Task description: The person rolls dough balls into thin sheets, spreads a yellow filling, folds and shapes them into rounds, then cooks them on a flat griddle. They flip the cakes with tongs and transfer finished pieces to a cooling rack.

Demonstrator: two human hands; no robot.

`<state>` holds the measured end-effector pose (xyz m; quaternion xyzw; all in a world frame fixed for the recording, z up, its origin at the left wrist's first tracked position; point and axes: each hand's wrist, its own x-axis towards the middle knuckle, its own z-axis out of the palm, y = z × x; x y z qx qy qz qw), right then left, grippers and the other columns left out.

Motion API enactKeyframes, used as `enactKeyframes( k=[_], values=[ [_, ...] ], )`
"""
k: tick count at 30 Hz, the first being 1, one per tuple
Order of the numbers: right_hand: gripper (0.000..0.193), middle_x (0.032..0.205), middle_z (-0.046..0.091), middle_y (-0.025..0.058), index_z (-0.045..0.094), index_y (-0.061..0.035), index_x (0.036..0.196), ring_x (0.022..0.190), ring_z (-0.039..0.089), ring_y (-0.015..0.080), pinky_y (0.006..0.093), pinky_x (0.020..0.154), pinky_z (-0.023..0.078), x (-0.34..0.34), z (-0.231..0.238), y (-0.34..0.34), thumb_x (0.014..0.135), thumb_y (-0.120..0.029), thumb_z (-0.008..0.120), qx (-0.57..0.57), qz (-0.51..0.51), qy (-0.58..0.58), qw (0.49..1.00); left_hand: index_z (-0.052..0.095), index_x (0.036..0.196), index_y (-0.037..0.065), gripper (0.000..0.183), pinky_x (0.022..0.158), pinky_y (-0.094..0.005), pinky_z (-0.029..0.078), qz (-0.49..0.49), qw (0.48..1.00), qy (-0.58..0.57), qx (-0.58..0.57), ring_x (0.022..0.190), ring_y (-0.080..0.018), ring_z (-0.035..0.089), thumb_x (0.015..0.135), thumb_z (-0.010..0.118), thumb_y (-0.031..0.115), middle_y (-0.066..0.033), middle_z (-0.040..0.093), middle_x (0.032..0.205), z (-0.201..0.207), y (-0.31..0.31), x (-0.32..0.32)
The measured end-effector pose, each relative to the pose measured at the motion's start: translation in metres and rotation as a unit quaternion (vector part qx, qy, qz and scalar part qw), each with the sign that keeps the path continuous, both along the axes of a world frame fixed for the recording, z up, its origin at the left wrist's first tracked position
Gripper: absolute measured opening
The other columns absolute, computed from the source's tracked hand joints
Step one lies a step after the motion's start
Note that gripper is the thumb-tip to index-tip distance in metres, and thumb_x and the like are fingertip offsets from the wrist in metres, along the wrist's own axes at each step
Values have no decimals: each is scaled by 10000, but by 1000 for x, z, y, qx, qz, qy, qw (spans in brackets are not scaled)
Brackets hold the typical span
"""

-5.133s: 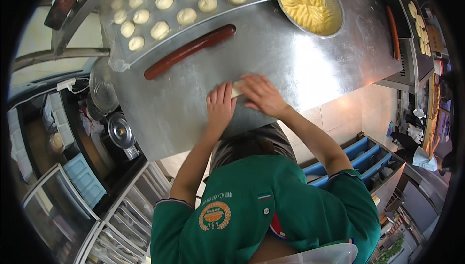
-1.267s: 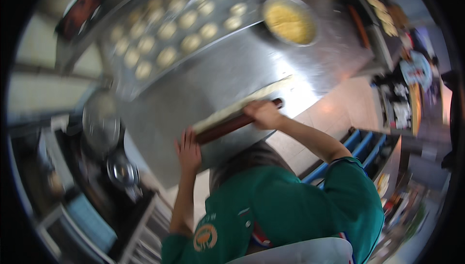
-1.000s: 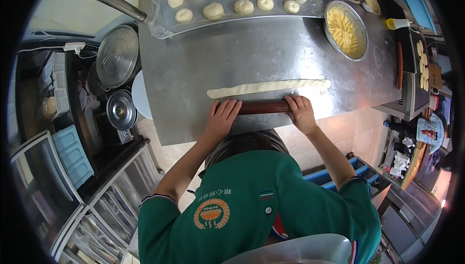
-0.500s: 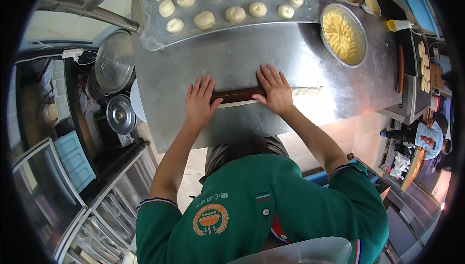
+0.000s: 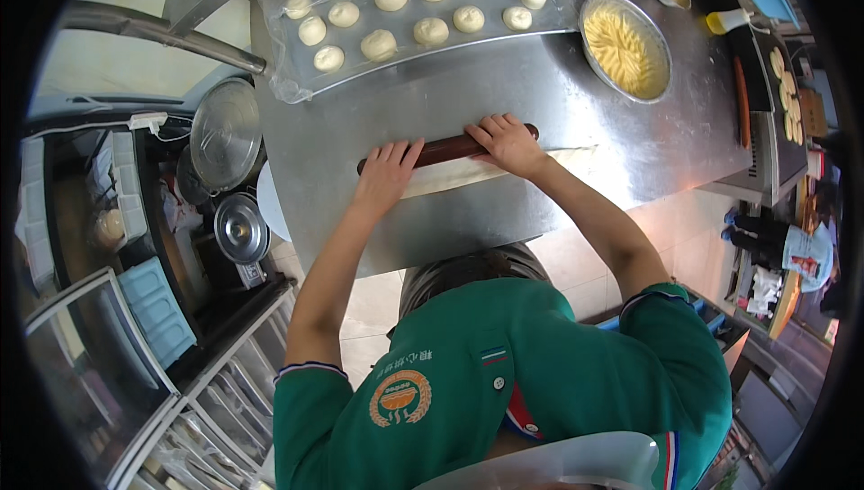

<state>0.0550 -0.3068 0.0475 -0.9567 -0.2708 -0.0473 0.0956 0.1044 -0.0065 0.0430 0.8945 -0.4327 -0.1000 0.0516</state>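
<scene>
A dark brown rolling pin (image 5: pixel 445 151) lies slightly tilted across the steel worktable (image 5: pixel 333 238), its right end farther from me. My left hand (image 5: pixel 389 173) curls its fingers over the pin near the left end. Toward the right end, my right hand (image 5: pixel 509 143) is closed around it. Along the pin's near side runs a long, flat strip of pale dough (image 5: pixel 454 175), which reaches out to the right beyond my right wrist. My right hand and the pin hide part of the strip.
At the far side stands a plastic-covered tray (image 5: pixel 346 76) with several dough balls. A metal bowl of yellow filling (image 5: pixel 623 49) is at the far right, near a squeeze bottle (image 5: pixel 727 20) and a brown stick (image 5: pixel 742 103). Pot lids (image 5: pixel 241 227) stand left of the table.
The pin has moved away from me and tilted, uncovering more of the dough strip. My hands went from lying flat with fingers spread to curled around the pin.
</scene>
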Motion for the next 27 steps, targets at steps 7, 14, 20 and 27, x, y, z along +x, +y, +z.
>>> enactKeyframes(
  k=[7, 14, 20, 27],
  values=[
    [913, 1557, 359, 219, 414, -57, 1518, 1453, 317, 373, 613, 1191, 188, -5, 9, 39, 905, -731, 474, 66, -228, 78, 968, 366, 1533, 59, 775, 1122, -598, 300, 275, 950, -40, -145, 1376, -394, 423, 931, 624, 474, -200, 431, 1521, 1, 6, -6],
    [1011, 1648, 222, 210, 319, -76, 1572, 1523, 198, 406, 644, 1166, 225, -73, -7, 58, 848, -742, 555, 4, -187, 108, 976, 427, 1513, 67, 772, 1163, -650, 207, 232, 966, -43, -107, 1459, -362, 350, 919, 630, 515, -186, 400, 1568, -20, 36, -93],
    [684, 1555, 374, 165, 402, -190, 1536, 1418, 374, 361, 594, 1129, 312, -132, -17, 57, 911, -396, 590, -23, -90, 69, 993, 615, 1370, 149, 522, 1091, -497, 359, 163, 966, -132, -153, 1254, -277, 545, 868, 708, 259, -81, 589, 1401, -27, 56, -155],
    [580, 1262, 569, 73, 551, -201, 1427, 1146, 532, 291, 480, 1010, 406, -138, 1, -58, 850, -156, 534, 41, -75, -30, 996, 682, 1294, 167, 497, 969, -428, 410, 122, 969, -144, -158, 1082, -224, 608, 803, 667, 94, -29, 638, 1223, 3, -46, -139]
  ],
)
